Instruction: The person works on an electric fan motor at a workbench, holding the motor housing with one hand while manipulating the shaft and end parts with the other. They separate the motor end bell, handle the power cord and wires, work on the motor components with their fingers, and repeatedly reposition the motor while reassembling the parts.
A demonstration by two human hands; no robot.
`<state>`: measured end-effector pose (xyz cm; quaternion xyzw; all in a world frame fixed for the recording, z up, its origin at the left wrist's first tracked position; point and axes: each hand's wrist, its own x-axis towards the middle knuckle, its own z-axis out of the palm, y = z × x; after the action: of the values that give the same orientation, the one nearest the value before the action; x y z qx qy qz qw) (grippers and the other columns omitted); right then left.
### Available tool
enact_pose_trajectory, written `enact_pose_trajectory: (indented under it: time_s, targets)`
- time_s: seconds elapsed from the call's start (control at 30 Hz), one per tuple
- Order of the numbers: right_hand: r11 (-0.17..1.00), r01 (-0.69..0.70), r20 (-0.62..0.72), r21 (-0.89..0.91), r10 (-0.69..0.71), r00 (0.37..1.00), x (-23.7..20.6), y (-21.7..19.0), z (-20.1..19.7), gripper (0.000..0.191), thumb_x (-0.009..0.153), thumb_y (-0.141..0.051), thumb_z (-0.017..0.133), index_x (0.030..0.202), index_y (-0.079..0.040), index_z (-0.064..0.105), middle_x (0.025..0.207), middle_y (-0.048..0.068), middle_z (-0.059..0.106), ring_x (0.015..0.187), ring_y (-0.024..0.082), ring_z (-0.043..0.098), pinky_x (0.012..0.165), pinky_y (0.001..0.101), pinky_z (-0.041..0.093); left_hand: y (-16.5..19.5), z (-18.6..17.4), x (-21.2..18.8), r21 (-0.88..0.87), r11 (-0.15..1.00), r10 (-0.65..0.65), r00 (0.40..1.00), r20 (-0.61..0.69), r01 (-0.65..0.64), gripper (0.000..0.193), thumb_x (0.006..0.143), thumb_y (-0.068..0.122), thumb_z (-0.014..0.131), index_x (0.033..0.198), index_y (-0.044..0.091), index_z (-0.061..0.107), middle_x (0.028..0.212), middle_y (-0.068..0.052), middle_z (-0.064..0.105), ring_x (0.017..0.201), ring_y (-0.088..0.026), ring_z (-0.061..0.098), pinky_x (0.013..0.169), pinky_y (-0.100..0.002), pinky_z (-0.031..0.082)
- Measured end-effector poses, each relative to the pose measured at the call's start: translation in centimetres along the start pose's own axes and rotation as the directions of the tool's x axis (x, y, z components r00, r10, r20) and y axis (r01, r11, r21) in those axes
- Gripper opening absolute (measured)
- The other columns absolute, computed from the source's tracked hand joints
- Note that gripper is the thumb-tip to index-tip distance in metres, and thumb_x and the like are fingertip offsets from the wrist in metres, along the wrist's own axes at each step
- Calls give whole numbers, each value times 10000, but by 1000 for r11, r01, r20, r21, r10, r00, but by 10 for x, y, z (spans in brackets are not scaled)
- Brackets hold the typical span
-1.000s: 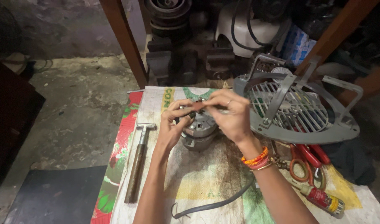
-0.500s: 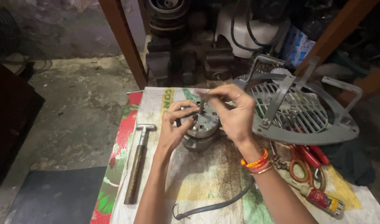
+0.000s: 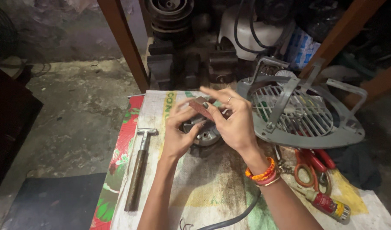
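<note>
Both hands were over a round grey motor (image 3: 202,134) that stood on a white sack (image 3: 212,179) covering the table. The left hand (image 3: 178,134) cupped the motor's left side, fingers curled. The right hand (image 3: 233,123) pinched a small brown strip (image 3: 202,105) above the motor, its other fingers spread. A hammer (image 3: 139,168) lay to the left, a grey fan guard (image 3: 304,115) to the right, with red scissors (image 3: 308,164) near it.
</note>
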<state>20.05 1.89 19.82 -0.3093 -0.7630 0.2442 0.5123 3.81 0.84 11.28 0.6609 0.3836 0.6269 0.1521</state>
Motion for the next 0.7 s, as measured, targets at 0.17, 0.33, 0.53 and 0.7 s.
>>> enact_pose_trajectory:
  time_s: [0.17,0.33,0.53,0.7]
  targets:
    - [975,-198,-99,104,208,973,2,-1,2,313,928,37,688,1228,-38,735,1067,55,704,824,54,720,660,182,571,-2,8,-4,-199,961,-193,981,27,195,336,799,55,796,1131,25,763,1077,-119,756,1030,-187,688,939,-295,546]
    - [973,-148,-251,-179,100,963,-1,-5,6,165,858,-3,762,1019,-17,730,953,70,738,812,108,709,629,259,519,-3,12,-6,-200,959,-213,976,-38,201,238,887,63,776,1121,17,782,1021,-108,764,985,-172,686,889,-274,536]
    - [988,34,-7,-150,-35,999,3,5,-5,234,896,24,676,1102,-31,772,964,76,752,861,129,705,761,287,552,1,12,-7,-188,961,-216,975,-55,202,220,887,64,778,1103,21,787,967,-104,762,941,-170,678,843,-277,535]
    - [866,-498,307,41,463,831,7,17,-18,287,1068,-73,565,1262,-1,763,789,122,620,646,130,519,566,286,416,0,13,-6,-190,966,-191,980,-57,177,199,886,66,778,1074,5,783,971,-114,759,949,-182,682,847,-287,537]
